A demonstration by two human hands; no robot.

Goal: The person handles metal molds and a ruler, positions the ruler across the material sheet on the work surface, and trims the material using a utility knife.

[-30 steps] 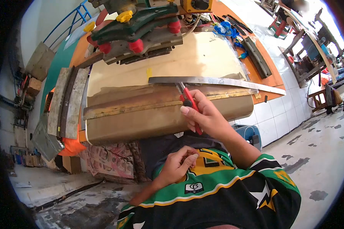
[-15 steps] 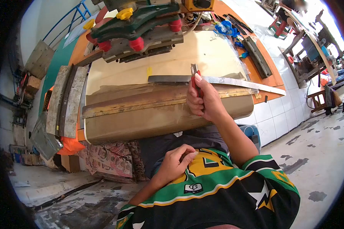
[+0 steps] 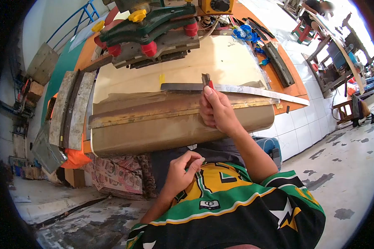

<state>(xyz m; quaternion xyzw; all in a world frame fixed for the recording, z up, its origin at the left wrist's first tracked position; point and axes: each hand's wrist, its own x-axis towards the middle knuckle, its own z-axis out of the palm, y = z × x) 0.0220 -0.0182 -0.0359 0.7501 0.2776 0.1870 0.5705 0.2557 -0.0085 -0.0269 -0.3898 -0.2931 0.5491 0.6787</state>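
Note:
My right hand [image 3: 217,108] is closed around small red-handled pliers [image 3: 207,80], their metal jaws pointing up and away from me. It is raised over the brown-covered edge of the padded board [image 3: 162,130]. A long metal ruler [image 3: 245,89] lies across the board behind this hand, and a stained wooden strip [image 3: 145,113] runs along the board's near part. My left hand [image 3: 183,171] is close to my shirt front, with thumb and fingers pinched together. Something pale shows at its fingertips, too small to tell from a nail.
A green press with red and yellow knobs [image 3: 149,31] overhangs the table's far side. Worn boards [image 3: 70,110] rest at the left. A metal bar [image 3: 278,64] and blue plastic [image 3: 245,32] lie at the right. Another person [image 3: 316,14] sits at the far right.
My right hand has moved slightly down and left with the pliers, and turned so less of the red handles shows. My left hand has shifted a little left and up, still pinched.

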